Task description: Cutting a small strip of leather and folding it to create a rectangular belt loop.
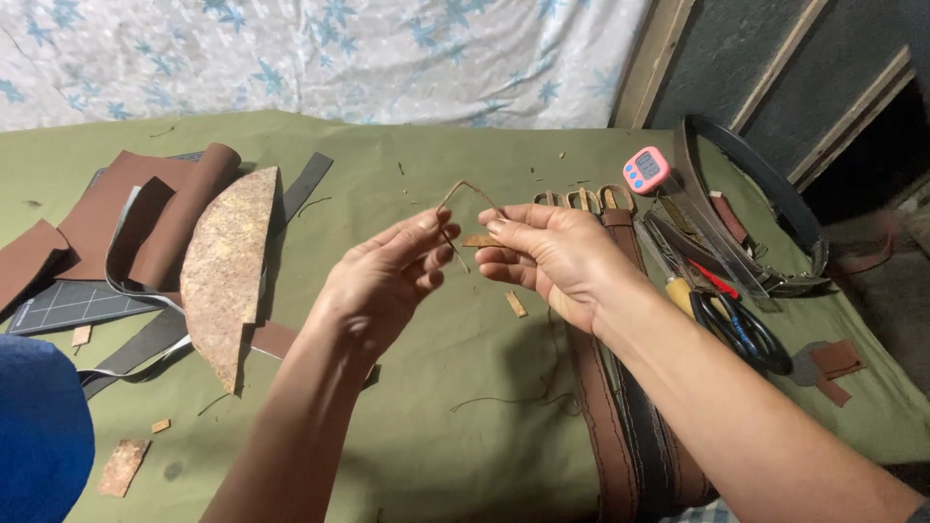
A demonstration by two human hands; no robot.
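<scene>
Your left hand (387, 276) pinches one end of a thin brown strip (466, 189) between thumb and forefinger, and your right hand (547, 254) pinches the other end the same way, with a small tan scrap (479, 241) caught just below its fingertips. Both sets of fingers are pressed together on the strip, not spread. The strip rises from each pinch and bends into a peak above and between the two hands, so its run goes left to right across your view, and the bend sits slightly closer to your left fingertips than to your right. Both hands hang in the air above the counter (436, 426), which is covered in green cloth, and the strip touches nothing but your fingers. Directly beneath your right forearm lie several brown belts (620, 436) side by side, running away from you toward their buckles just past your right knuckles. Another tan scrap (516, 304) lies on the cloth below the right hand. Farther right you see black-handled scissors (746, 334), a pink timer (646, 169) and a coiled dark belt (775, 194). Well to the left of your left hand sit a curved mottled sheet (228, 266), brown leather pieces (145, 208) and a cutting mat (63, 302).
</scene>
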